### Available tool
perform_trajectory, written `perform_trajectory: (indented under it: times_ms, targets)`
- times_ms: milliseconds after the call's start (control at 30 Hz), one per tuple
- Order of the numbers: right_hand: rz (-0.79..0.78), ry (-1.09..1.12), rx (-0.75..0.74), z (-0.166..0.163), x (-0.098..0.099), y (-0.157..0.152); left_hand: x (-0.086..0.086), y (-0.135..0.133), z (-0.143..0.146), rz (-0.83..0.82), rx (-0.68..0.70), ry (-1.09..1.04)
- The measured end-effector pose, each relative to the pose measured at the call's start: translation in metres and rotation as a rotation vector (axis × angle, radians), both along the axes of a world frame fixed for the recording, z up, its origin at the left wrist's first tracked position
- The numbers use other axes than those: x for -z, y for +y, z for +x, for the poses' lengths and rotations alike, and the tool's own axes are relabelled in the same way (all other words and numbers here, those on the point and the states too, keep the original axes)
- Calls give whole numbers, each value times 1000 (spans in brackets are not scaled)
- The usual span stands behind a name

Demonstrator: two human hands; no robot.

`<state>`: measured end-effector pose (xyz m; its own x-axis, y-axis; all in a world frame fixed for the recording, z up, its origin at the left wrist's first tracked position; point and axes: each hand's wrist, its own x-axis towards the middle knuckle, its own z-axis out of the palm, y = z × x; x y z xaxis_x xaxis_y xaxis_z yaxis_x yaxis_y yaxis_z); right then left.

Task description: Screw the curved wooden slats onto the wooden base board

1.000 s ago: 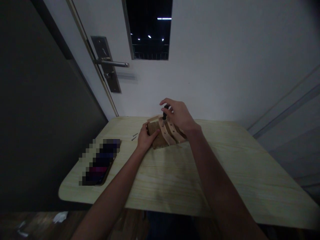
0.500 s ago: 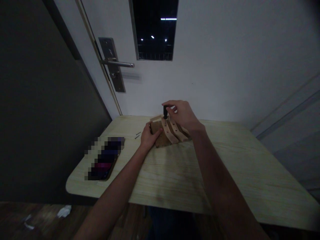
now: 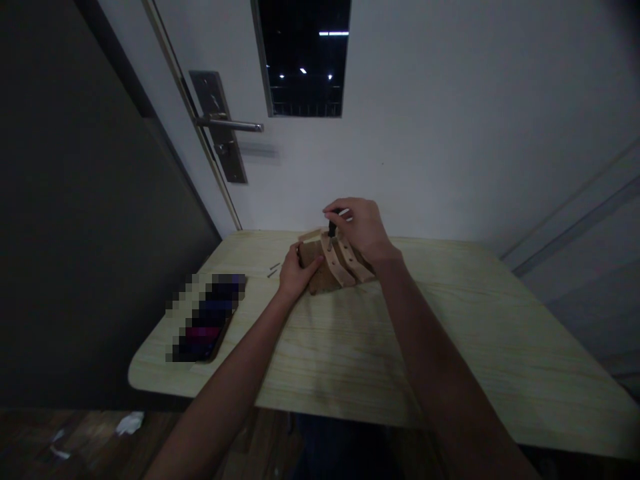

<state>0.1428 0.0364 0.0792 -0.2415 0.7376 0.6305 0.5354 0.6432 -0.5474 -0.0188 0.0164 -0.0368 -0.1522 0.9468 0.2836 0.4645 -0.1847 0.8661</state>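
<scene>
My right hand (image 3: pixel 357 223) grips the black handle of a small screwdriver (image 3: pixel 332 229) between thumb and fingers. The tool stands nearly upright, its tip at a hole in a curved pale wooden strip (image 3: pixel 336 265). That strip and another beside it lie across a brown wooden board (image 3: pixel 320 279), and both have dark holes along them. My left hand (image 3: pixel 296 272) clasps the board's left end, thumb on top and fingers round the far side. Two screws (image 3: pixel 273 269) lie on the table just left of this hand.
The light wood-grain table (image 3: pixel 450 333) stands against a white door (image 3: pixel 425 120) with a metal handle (image 3: pixel 235 125) and a dark window. A phone (image 3: pixel 213 320), partly pixelated, lies at the table's left. Crumpled white paper (image 3: pixel 131 423) is on the floor.
The screwdriver handle leans slightly more to the right, and the right-hand fingers cover more of its top. My left hand keeps its hold; the whole view has shifted slightly.
</scene>
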Motion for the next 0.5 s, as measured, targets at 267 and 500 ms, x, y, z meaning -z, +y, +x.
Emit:
perform_trajectory:
  times_ms: [267, 500]
  targets:
    - [8, 2, -75, 0, 2, 2, 4, 3, -1, -5, 16, -40]
    - [60, -62, 134, 0, -2, 1, 8, 5, -1, -6, 15, -48]
